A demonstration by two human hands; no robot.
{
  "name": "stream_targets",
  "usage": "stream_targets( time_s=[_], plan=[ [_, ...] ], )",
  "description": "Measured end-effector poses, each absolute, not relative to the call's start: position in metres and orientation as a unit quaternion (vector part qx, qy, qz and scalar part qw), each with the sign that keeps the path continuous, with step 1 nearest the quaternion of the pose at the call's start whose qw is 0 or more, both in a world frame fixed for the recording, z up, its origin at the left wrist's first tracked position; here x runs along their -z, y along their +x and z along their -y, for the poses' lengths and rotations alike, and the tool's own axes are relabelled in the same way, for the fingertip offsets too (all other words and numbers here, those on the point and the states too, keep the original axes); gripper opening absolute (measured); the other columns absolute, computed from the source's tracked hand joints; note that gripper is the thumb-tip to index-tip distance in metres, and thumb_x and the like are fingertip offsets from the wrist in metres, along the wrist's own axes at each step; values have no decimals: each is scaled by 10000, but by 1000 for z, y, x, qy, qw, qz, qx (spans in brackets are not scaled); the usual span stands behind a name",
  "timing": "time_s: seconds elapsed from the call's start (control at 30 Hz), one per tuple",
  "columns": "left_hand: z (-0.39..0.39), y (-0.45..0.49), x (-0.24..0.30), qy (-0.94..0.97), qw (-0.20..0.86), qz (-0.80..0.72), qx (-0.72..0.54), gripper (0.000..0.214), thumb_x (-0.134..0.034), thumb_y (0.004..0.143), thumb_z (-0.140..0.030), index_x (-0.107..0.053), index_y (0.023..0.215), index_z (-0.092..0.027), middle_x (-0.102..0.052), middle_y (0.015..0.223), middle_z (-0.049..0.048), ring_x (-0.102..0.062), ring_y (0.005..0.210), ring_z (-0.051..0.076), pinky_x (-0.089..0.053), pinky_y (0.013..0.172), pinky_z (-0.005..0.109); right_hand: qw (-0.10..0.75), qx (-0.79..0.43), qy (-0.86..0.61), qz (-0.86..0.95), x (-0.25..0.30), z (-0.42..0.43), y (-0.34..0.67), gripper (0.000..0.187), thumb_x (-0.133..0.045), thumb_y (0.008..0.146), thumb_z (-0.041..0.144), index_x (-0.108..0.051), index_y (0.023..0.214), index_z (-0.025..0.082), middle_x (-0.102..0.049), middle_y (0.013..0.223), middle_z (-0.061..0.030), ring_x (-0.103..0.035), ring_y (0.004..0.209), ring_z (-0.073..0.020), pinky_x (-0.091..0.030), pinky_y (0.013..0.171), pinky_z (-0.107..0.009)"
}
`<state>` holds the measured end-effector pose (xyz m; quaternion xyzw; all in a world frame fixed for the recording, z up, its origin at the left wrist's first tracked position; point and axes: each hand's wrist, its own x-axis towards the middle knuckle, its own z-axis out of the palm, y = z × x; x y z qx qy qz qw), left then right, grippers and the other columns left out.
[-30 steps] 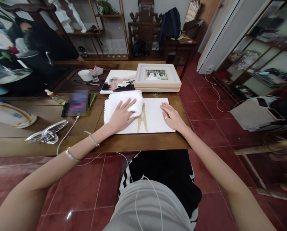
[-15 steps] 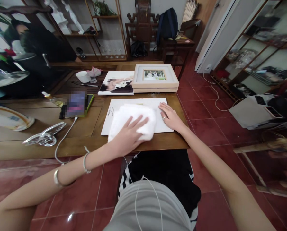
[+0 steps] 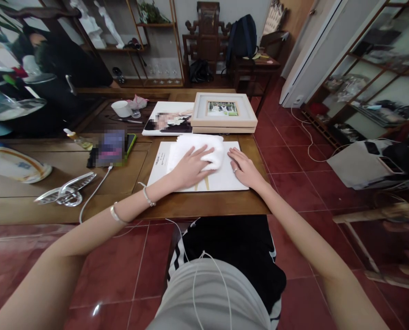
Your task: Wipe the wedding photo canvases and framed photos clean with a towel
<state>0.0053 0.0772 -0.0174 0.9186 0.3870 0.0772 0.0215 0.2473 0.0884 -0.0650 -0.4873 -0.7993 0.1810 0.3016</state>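
A folded white cloth (image 3: 215,150) lies on a flat white board (image 3: 227,179) near the table's front edge. My left hand (image 3: 189,168) rests palm down on the cloth, fingers spread, pressing it against the board. The board's near part shows two tan strips, and small dark print is at its left side. My right hand (image 3: 242,168), with a ring on one finger, lies open and flat on the board's right side. The cloth hides much of the board's upper middle.
Behind the board are stacked light-wood picture frames (image 3: 226,123) and a photo panel (image 3: 168,129). To the left lie a clear hair claw clip (image 3: 67,190), a phone (image 3: 130,145) with a white cable, a dropper bottle (image 3: 78,140) and a white cup (image 3: 121,109). A person in dark clothing (image 3: 62,59) is at the far left.
My left hand has slid the cloth away from me over the board, uncovering the board's near part and the tan strips. My right hand has stayed on the board's right side.
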Motion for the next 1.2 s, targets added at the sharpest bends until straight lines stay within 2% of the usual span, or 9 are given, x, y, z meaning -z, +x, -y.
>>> stream_targets(
  time_s=[0.13,0.33,0.47,0.63,0.83,0.97,1.1,1.2],
  plan=[
    [-106,9,22,901,9,-420,-111,446,-362,1022,-413,-651,1236,-149,-392,1558,111,-275,1476,311,-226,1191,549,303,-186,-490,796,65,-89,247,457,-424,952,297,-559,1379,207,-495,1500,-77,-358,1458,-263,-266,1222,-540],
    [-110,18,20,896,-5,-436,-89,427,-376,1022,-383,-610,1294,-153,-394,1557,109,-288,1463,356,-244,1165,604,301,-183,-492,796,65,-89,246,453,-413,951,279,-567,1370,196,-497,1498,-78,-357,1458,-256,-269,1225,-526],
    [-88,24,16,898,-33,-437,-45,374,-422,1012,-346,-670,1211,-150,-386,1560,118,-290,1457,378,-284,1140,629,297,-175,-491,800,66,-90,246,461,-405,950,273,-573,1360,148,-499,1492,-112,-364,1455,-257,-280,1225,-500],
    [-34,28,11,917,-60,-393,-16,289,-499,972,-290,-738,1082,-170,-421,1533,141,-328,1432,412,-348,1096,648,308,-176,-483,800,66,-90,246,448,-419,951,296,-579,1355,188,-508,1487,-97,-364,1454,-265,-284,1217,-529],
    [14,30,6,939,-101,-327,-16,237,-564,929,-264,-763,1030,-183,-502,1470,142,-422,1379,405,-430,1073,547,303,-172,-481,805,65,-89,247,442,-409,966,312,-595,1336,156,-511,1482,-119,-372,1450,-264,-299,1215,-502],
    [-6,31,7,936,-95,-337,-20,253,-542,951,-287,-761,1029,-186,-507,1468,136,-412,1392,384,-410,1097,536,303,-168,-480,806,66,-90,247,439,-407,960,277,-585,1340,150,-509,1483,-124,-370,1451,-265,-298,1214,-508],
    [-42,33,11,924,-82,-372,-14,289,-536,962,-312,-735,1117,-169,-460,1507,140,-356,1423,391,-355,1128,561,301,-162,-481,808,68,-92,248,442,-412,951,254,-582,1341,135,-510,1480,-135,-374,1448,-274,-301,1213,-513],
    [-64,38,13,916,-71,-394,-12,368,-470,996,-368,-702,1192,-160,-406,1544,141,-311,1445,390,-313,1146,566,297,-164,-483,807,68,-92,248,444,-415,947,242,-581,1342,126,-503,1483,-144,-372,1449,-276,-301,1215,-505]
  ],
)
